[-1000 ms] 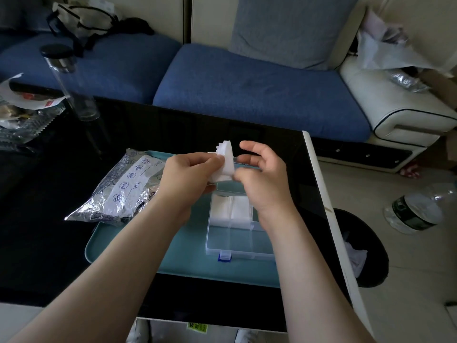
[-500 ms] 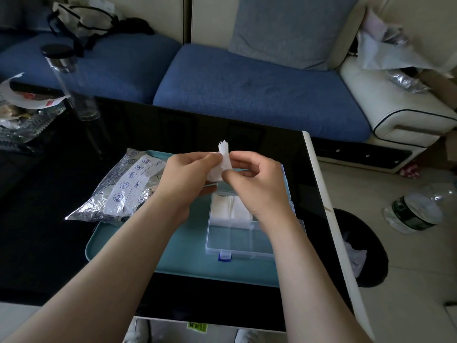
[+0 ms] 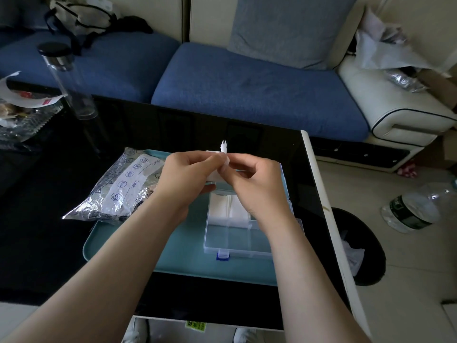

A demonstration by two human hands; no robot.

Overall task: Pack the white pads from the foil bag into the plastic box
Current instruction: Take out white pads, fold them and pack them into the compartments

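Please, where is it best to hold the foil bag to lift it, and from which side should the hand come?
Probably pinch the foil bag at its near left corner, coming from the left: it lies flat, and that corner juts past the tray rim, so fingers may slip under there.

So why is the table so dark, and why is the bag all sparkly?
Head view: the glossy black table swallows light and shows almost no detail; the crinkled foil bag throws back bright glints; the white pad pinched by the left hand and right hand looks sharp, not blurred.
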